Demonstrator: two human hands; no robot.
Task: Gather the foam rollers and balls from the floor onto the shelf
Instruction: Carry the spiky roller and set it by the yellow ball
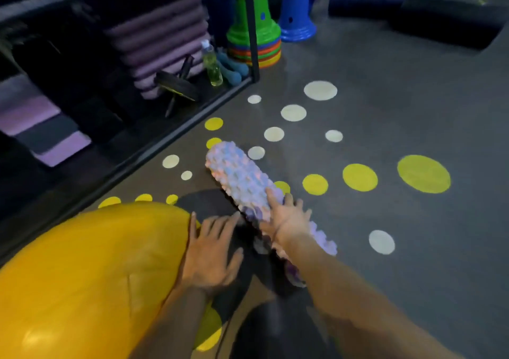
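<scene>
A knobbly lilac foam roller [242, 176] lies on the grey floor in the middle of the view, pointing away from me. My right hand [289, 218] rests on top of its near half with the fingers spread. My left hand [212, 251] is flat and open just left of the roller, beside a big yellow exercise ball [91, 276] that fills the lower left. A dark object under both hands is hard to make out. The black shelf [170, 135] runs along the left, its low edge next to the roller's far end.
The shelf holds purple mats [165, 44], a bottle [212, 66], teal dumbbells [234, 69] and an ab wheel [176, 86]. Green [248, 28] and blue [297, 19] cones stand at its far end. Dark rollers [366, 0] lie at the back right. Yellow and white dots mark the floor.
</scene>
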